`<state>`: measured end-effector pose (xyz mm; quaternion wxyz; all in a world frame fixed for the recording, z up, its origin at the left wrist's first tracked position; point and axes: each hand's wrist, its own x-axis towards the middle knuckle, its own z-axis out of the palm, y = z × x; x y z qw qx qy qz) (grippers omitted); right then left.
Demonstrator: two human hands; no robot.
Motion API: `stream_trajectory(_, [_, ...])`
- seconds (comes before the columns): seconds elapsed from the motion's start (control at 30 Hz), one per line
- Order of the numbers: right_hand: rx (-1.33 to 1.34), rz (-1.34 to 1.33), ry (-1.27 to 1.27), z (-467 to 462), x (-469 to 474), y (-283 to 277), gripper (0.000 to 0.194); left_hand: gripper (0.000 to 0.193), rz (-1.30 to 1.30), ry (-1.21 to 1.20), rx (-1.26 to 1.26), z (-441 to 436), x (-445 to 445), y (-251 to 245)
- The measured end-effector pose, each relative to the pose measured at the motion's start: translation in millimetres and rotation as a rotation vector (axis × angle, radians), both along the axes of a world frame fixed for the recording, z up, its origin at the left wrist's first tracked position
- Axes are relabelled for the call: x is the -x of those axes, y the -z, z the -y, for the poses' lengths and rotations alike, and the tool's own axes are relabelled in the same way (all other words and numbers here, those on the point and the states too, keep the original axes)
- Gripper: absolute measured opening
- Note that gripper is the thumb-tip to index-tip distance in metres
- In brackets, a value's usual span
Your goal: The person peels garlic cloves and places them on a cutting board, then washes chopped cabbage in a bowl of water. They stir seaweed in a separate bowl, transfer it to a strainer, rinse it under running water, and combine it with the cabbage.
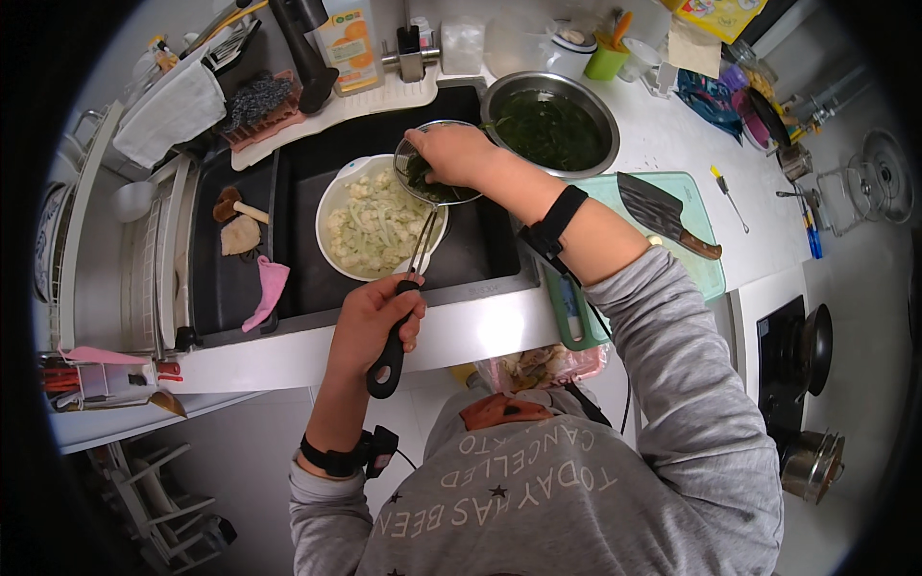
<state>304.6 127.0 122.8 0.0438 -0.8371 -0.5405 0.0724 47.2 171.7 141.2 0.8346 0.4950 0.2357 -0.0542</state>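
Note:
My left hand [375,322] grips the black handle of a wire-mesh strainer [426,241]. Its bowl is over the sink, overlapping the right rim of a white colander-like basin [322,237] that holds cut cauliflower [374,223]. Dark green leafy matter [439,189] lies in the mesh. My right hand [457,153] reaches over the strainer bowl, its thumb inside by the greens; the other fingers are partly hidden, so their grip is unclear. Right of the sink, a steel bowl [614,137] contains more dark greens [551,129] in liquid.
A cleaver [652,205] lies on a green cutting board [702,270] at the right. The black sink [475,255] has a side section with a pink cloth [268,291] and a wooden-handled brush [229,205]. A dish rack [162,237] stands left. Below the counter sits a lined bin [551,363].

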Motion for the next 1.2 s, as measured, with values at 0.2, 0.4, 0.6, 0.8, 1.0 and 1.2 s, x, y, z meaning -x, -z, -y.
stream_trajectory(0.2, [-0.055,0.095,-0.061,14.0,-2.9,0.9,0.04,0.019,-0.003,0.014,-0.002,-1.5,-1.1,-4.1])
stream_trajectory(0.4, [-0.473,-0.094,0.027,30.5,-64.0,-29.0,0.032,0.019,0.0,0.012,0.009,-5.1,-1.5,-5.5])
stream_trajectory(0.6, [-0.504,-0.499,0.352,92.0,-129.8,-27.4,0.033,0.02,0.002,0.022,0.01,-6.1,-1.1,-7.5])
stream_trajectory(0.8, [0.061,-0.207,0.437,132.8,-151.7,-2.2,0.091,0.02,0.014,0.017,0.053,-9.7,-1.7,-7.0])
stream_trajectory(1.0, [0.356,-0.17,0.555,128.6,-136.7,9.6,0.14,0.021,-0.003,0.0,0.034,-9.9,-3.4,-9.8])
stream_trajectory(1.2, [0.211,-0.272,0.505,108.0,-140.7,33.0,0.139,0.022,0.024,0.003,0.044,-8.9,-1.4,-14.6])
